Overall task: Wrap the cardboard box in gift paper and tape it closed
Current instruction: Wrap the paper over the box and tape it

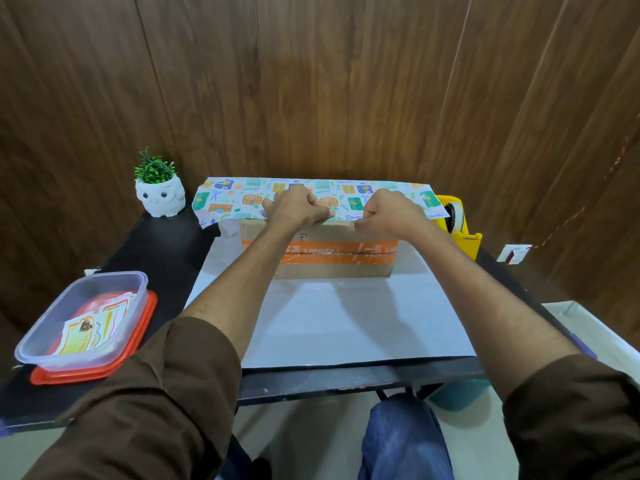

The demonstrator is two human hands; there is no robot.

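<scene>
- Two hands work in the head view: left hand (298,207) and right hand (388,213) each pinch, with fingers curled, the near edge of the gift paper (235,199) drawn over the cardboard box (332,261), which sits toward the worktop's (166,258) far edge.
- My advice: pull the flap taut and square, then pin it one-handed and reach for the tape dispenser (457,220) at the far right corner.

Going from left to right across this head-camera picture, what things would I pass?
First the clear plastic container of cards → white owl planter → left hand → right hand, both pinching the gift paper → yellow tape dispenser → white wall hook.
</scene>
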